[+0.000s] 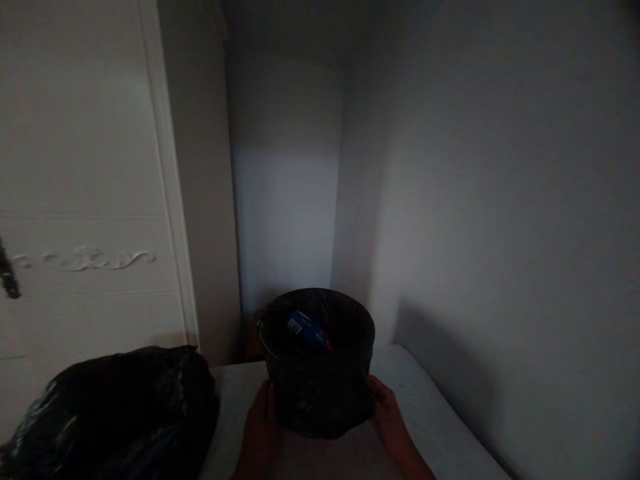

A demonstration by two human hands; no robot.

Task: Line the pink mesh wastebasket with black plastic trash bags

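A round trash bin (320, 393) lined with a black plastic bag is held between my two hands, its open mouth tilted toward me. My left hand (263, 417) presses on its left side, and my right hand (385, 407) grips the lower right side. Inside the bin lies a blue packet (307, 330) with a white barcode label and a bit of red. The dim light hides the rest of what is in there. Whether the bin's base touches the surface below, I cannot tell.
A pale-topped table (415, 393) lies under the bin, against the wall on the right. To the left sits a large black plastic bag (190, 393), its mouth open. Behind stand a white cabinet (205, 200) and a panelled door (85, 167) with a dark handle (7, 273).
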